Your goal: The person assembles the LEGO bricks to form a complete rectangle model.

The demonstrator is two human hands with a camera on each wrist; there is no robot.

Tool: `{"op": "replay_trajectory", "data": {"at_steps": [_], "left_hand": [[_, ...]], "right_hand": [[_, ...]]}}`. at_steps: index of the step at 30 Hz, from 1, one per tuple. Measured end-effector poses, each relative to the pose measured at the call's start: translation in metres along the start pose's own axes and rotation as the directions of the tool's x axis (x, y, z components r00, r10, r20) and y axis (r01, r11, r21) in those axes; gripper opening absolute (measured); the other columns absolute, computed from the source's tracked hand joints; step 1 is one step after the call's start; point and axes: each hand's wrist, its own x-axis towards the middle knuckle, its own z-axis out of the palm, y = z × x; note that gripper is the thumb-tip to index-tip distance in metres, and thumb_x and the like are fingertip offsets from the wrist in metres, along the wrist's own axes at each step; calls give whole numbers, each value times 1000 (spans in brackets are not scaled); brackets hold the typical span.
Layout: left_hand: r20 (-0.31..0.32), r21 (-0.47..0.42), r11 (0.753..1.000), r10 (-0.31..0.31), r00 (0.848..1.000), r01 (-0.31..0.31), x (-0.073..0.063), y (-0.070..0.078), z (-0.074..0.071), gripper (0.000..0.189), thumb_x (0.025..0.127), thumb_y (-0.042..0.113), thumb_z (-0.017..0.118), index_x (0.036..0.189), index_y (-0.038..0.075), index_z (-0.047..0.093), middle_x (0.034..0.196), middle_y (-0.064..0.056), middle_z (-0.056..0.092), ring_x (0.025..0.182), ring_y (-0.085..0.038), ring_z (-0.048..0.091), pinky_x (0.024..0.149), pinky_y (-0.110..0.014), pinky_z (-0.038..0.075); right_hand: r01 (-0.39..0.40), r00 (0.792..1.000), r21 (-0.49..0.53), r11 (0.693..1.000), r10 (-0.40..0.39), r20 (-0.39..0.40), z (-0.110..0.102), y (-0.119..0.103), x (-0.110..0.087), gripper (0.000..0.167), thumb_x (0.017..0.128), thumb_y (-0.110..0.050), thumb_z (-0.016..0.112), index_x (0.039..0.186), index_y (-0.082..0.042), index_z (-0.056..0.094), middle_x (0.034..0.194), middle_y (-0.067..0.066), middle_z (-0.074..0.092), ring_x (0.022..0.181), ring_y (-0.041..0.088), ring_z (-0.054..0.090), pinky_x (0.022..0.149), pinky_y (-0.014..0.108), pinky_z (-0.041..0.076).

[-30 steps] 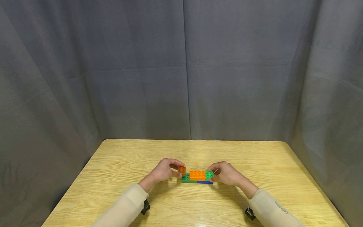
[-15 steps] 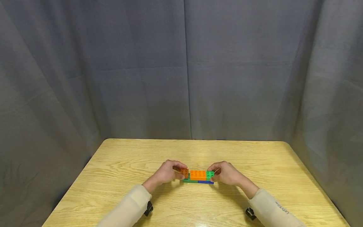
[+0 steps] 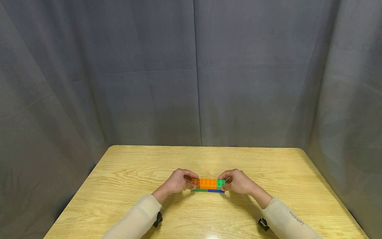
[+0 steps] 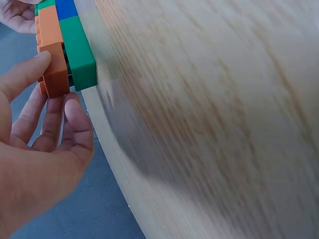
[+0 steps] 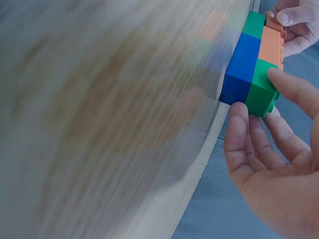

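Observation:
My left hand (image 3: 177, 182) pinches a small dark orange brick (image 4: 56, 72) between thumb and fingers. That brick stands over the left end of a dark green brick (image 4: 81, 52); in the left wrist view a narrow gap with studs shows between them. Beside it, a longer bright orange brick (image 3: 208, 183) bridges the dark green brick and a blue brick (image 5: 241, 67). At the other end, my right hand (image 3: 237, 182) grips a small green brick (image 5: 262, 84) that sits flush on the blue one, with a fingertip close at the blue brick's end.
The bricks rest on a light wood-grain table (image 3: 191, 215) with rounded far corners. Grey curtains (image 3: 149, 83) hang behind it and on both sides. A dark wrist device (image 3: 158, 219) sits under the left sleeve, another under the right.
My left hand has moved right and lowered the dark orange brick from a tilt over the dark green brick's end to line up beside the bright orange one. My right hand stays put.

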Motion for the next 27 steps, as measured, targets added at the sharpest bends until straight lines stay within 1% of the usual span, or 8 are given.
{"op": "replay_trajectory", "data": {"at_steps": [7,13,20,24,27], "left_hand": [[-14,-7,1000,-31,999,30,1,-1,1,31,83,6,80,113,12,75,113,-5,73,90,-14,63,75,-27,54],[-26,11,1000,-27,999,28,1,2,1,30,80,6,82,109,12,77,113,-6,74,92,-15,66,78,-29,57],[-25,-3,999,-51,998,51,2,4,1,30,79,5,83,108,12,78,113,-7,74,94,-16,67,78,-30,57],[-29,5,999,-50,998,50,1,6,1,30,79,5,83,107,13,78,114,-7,74,96,-17,67,80,-30,58],[-33,10,999,-41,999,41,0,7,1,30,78,4,83,107,13,79,114,-7,74,95,-17,67,78,-29,57]], "right_hand": [[6,1000,1,1000,-6,2,0,0,0,31,86,-16,79,116,-12,71,116,5,70,96,19,66,78,36,57],[13,1000,-6,1000,-13,5,-1,0,-1,31,86,-16,79,116,-13,71,117,6,69,97,20,66,79,36,57],[14,1000,-5,1000,-13,11,-1,2,0,32,85,-18,80,116,-13,71,115,6,69,95,18,66,79,35,57],[21,1000,0,1000,-21,9,0,2,0,31,85,-17,80,115,-13,71,115,7,69,95,19,66,79,36,57],[22,1000,2,1000,-22,9,-1,2,0,31,85,-17,80,115,-13,71,115,7,69,96,20,66,80,37,57]]}}
